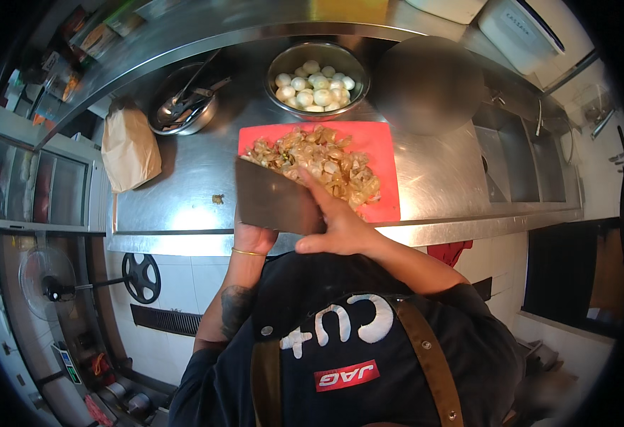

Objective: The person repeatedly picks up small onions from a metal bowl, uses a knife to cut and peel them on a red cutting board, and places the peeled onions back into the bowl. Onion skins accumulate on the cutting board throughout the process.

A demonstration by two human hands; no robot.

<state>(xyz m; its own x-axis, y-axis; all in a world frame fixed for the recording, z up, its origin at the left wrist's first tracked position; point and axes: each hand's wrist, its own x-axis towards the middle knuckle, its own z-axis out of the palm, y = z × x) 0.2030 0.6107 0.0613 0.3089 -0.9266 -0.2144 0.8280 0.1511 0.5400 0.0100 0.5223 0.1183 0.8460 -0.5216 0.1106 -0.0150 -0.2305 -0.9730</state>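
Note:
A broad metal blade, apparently a cleaver [274,197], is tilted flat side up over the near left part of a red cutting board [381,139]. My right hand [341,221] grips its right end, index finger along the far edge and thumb at the near corner; its handle is hidden. Behind the blade is my left hand [256,237], with a thin bangle at the wrist; its fingers are mostly covered, so its hold is unclear. Brownish onion skins [328,160] are heaped on the board. Peeled onions [317,88] fill a steel bowl [362,80] beyond it.
The steel counter [194,160] carries a brown paper bag [130,149] and a metal bowl [208,115] of utensils at left. A small scrap [217,199] lies left of the board. Sinks [520,155] are at right; a shelf [269,26] runs overhead. One round area is blurred.

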